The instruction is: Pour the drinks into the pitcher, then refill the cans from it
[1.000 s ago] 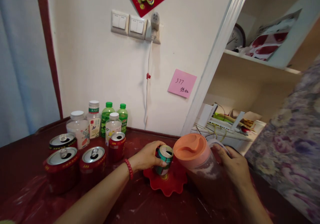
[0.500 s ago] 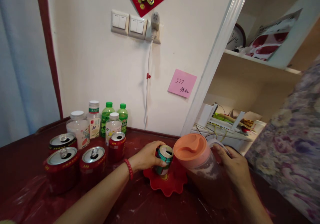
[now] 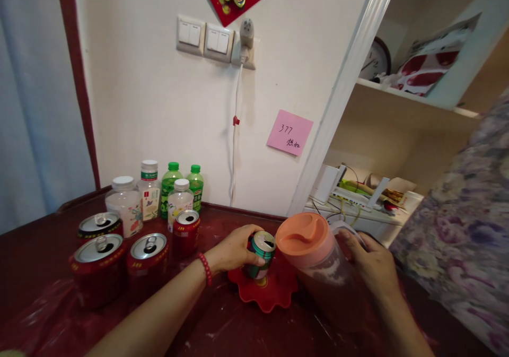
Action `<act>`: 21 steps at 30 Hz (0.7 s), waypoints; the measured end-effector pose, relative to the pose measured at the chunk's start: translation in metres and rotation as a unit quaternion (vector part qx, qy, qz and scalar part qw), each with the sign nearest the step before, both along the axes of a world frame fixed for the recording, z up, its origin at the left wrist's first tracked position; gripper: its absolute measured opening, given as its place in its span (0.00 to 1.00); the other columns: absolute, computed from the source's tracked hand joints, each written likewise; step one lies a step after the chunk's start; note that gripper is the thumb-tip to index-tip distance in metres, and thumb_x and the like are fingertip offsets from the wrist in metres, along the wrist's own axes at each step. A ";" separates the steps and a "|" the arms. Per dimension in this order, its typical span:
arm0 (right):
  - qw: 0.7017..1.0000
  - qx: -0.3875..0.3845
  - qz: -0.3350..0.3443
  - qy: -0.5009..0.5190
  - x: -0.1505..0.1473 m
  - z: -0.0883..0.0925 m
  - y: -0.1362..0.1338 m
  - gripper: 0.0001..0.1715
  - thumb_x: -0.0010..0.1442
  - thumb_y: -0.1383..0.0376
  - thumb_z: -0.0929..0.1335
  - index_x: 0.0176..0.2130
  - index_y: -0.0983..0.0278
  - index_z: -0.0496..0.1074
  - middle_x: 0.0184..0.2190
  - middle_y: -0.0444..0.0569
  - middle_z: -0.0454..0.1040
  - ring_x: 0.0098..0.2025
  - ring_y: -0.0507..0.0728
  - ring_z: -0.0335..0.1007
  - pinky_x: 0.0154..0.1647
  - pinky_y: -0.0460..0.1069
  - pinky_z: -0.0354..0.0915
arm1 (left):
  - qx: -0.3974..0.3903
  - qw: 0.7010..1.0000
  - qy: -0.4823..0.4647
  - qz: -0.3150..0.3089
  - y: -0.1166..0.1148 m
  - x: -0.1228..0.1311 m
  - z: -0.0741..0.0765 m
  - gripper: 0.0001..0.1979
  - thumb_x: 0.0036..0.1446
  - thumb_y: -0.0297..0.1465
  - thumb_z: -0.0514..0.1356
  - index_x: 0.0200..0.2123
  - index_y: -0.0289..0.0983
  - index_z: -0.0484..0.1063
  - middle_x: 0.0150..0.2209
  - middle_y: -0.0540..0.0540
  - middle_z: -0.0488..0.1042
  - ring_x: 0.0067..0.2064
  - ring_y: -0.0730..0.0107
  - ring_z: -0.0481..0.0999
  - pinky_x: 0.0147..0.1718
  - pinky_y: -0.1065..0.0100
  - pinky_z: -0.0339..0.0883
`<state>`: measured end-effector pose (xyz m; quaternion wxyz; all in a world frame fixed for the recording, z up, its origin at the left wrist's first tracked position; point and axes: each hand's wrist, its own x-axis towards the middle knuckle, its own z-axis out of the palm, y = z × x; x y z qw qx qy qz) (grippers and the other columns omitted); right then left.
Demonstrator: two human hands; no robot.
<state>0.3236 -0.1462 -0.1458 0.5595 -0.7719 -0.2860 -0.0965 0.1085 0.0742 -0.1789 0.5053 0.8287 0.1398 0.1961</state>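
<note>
My left hand, with a red bead bracelet at the wrist, is wrapped round a small green drink can. The can is opened at the top and tilts slightly over a red scalloped dish. To its right, my right hand grips the handle of a clear plastic pitcher with an orange lid. The pitcher leans toward the can, its lid edge close beside the can's rim; I cannot tell whether they touch. Liquid shows through the pitcher's wall, with pale foam or froth near the top.
Opened red cans stand at the left of the dark red table. Behind them are white-capped bottles and green bottles. A white cord runs down the wall. Shelves with a router and a floral curtain flank the right.
</note>
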 end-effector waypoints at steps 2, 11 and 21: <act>1.000 -0.012 0.005 -0.002 0.004 -0.001 -0.001 0.33 0.49 0.35 0.69 0.27 0.63 0.74 0.20 0.41 0.63 0.26 0.54 0.57 0.27 0.48 0.55 | -0.001 1.000 0.000 -0.001 0.000 0.000 0.000 0.31 0.38 0.24 0.71 0.50 0.36 0.74 0.50 0.44 0.77 0.50 0.56 0.74 0.51 0.59 0.67; 0.999 -0.032 0.018 -0.011 0.010 -0.001 -0.001 0.35 0.48 0.34 0.69 0.25 0.64 0.74 0.18 0.42 0.63 0.24 0.54 0.57 0.24 0.48 0.57 | -0.006 1.000 -0.007 -0.006 0.000 0.001 -0.002 0.30 0.38 0.24 0.71 0.49 0.36 0.73 0.50 0.44 0.77 0.51 0.57 0.74 0.51 0.59 0.67; 0.999 -0.037 0.018 0.006 0.011 -0.001 -0.001 0.36 0.47 0.34 0.70 0.25 0.64 0.73 0.19 0.42 0.63 0.26 0.55 0.58 0.25 0.48 0.57 | -0.002 1.000 0.001 -0.004 -0.002 0.000 0.002 0.29 0.38 0.24 0.71 0.48 0.38 0.73 0.50 0.44 0.77 0.52 0.55 0.74 0.52 0.58 0.66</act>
